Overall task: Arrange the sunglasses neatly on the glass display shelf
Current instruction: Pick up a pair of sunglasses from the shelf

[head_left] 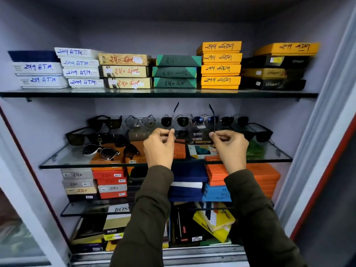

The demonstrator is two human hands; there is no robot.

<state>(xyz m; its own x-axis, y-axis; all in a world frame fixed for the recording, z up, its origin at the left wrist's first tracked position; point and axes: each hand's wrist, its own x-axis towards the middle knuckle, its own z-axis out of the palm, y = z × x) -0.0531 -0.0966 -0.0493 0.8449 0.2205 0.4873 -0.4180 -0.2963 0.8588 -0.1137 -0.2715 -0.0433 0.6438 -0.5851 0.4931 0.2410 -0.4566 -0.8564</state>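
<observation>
Both hands hold one pair of Diesel sunglasses (pixel 197 135) above the middle glass shelf (pixel 69 166), its thin temples open and pointing up toward the back. My left hand (pixel 159 146) pinches the left hinge and my right hand (pixel 230 146) pinches the right hinge. A row of several dark sunglasses (pixel 140 121) stands along the back of the shelf. More pairs lie at the left (pixel 84 136), among them a white-framed pair (pixel 100 150), and one black pair sits at the right (pixel 258 132).
The top glass shelf (pixel 154 94) carries stacks of labelled white, tan, green, yellow and black boxes (pixel 220 69). Below the middle shelf are more stacked boxes (pixel 110 185) and loose cases. Cabinet walls close in left and right; a sliding-door track (pixel 202 254) runs along the bottom.
</observation>
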